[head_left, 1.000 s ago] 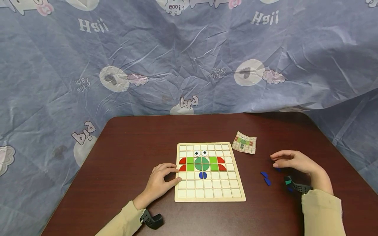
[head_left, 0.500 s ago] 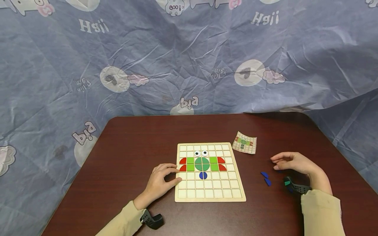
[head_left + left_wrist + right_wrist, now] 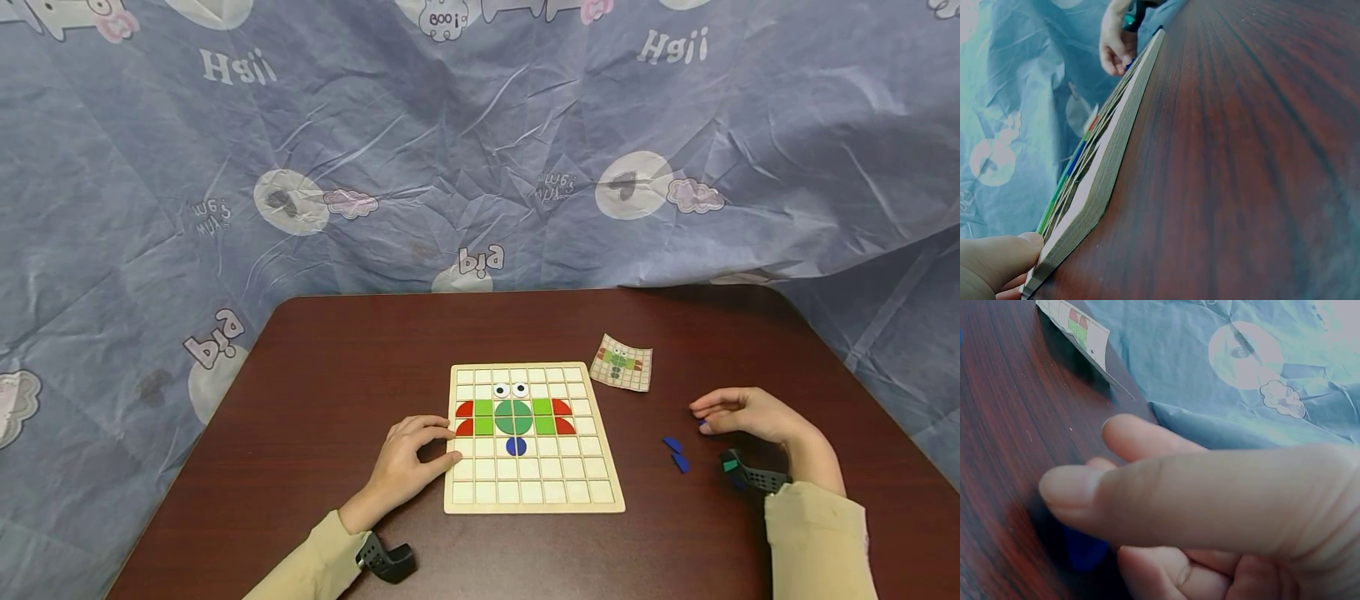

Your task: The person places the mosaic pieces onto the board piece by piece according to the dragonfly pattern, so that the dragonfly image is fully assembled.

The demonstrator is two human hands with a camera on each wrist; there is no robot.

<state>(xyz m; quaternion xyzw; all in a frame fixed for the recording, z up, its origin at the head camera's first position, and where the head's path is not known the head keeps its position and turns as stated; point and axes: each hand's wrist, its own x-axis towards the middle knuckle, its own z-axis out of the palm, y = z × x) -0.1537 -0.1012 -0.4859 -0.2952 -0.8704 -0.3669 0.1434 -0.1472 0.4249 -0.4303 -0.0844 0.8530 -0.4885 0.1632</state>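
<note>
My left hand point(image 3: 411, 460) holds the left edge of a wooden grid board point(image 3: 529, 493), thumb on its rim; in the left wrist view the thumb point(image 3: 1004, 259) lies over the board's corner. On the board are two round eyes, a green circle, light green squares, red quarter-rounds and a small blue circle point(image 3: 516, 447). Far to the right, my right hand point(image 3: 753, 414) pinches a blue piece point(image 3: 1085, 549) near the tabletop, mostly covered by thumb and fingers. Two blue half-round pieces point(image 3: 679, 462) lie left of this hand.
A curled pattern card point(image 3: 622, 364) lies beyond the board's right far corner, showing a similar figure. The dark wooden table point(image 3: 360, 350) ends at a printed blue cloth point(image 3: 420, 167). Some blue shows beneath the right wrist's black camera band point(image 3: 757, 479).
My right hand has drawn in slightly, and blue now shows between its fingertips, off the spot where the piece lay. My left hand and the board stay put.
</note>
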